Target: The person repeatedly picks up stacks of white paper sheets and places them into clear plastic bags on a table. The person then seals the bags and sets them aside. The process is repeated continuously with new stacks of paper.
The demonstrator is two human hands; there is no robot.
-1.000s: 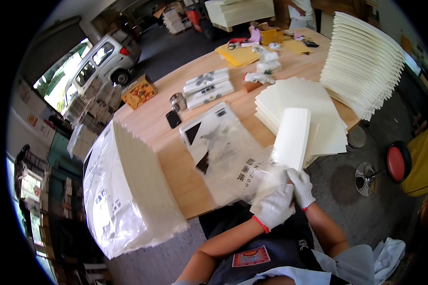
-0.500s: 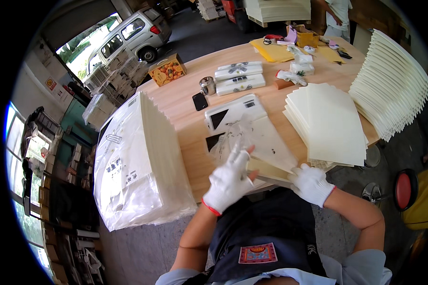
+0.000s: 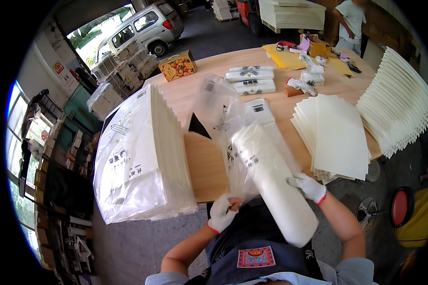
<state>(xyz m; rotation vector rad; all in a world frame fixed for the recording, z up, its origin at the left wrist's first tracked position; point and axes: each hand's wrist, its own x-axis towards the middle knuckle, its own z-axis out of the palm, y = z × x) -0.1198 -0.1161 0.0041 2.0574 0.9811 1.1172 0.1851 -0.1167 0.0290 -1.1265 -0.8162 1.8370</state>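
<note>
A curved bundle of white paper sheets (image 3: 283, 194) slants up from my apron over the table edge. Its far part lies inside or under a clear printed plastic bag (image 3: 214, 97), whose loose end stands up in folds; I cannot tell how far in it goes. My right hand (image 3: 309, 186), in a white glove, is closed on the bundle's right edge. Closed low at the bag's near left edge, my gloved left hand (image 3: 223, 212) pinches the film, with bare fingertips showing. More flat bags (image 3: 261, 108) lie behind, partly covered.
Left stands a tall block of bagged white sheets (image 3: 128, 156). Fanned white sheets (image 3: 340, 135) and a tall curved stack (image 3: 397, 102) are right. Behind are rolled plastic packs (image 3: 252, 86), a fruit-printed box (image 3: 177, 65) and scissors (image 3: 283, 45). A person (image 3: 351, 23) stands beyond; a stool (image 3: 401, 206) is right.
The sheets and bag have risen off the table, the bundle now bowed toward me. My left hand has moved down and closed on the film. The whole view has shifted slightly.
</note>
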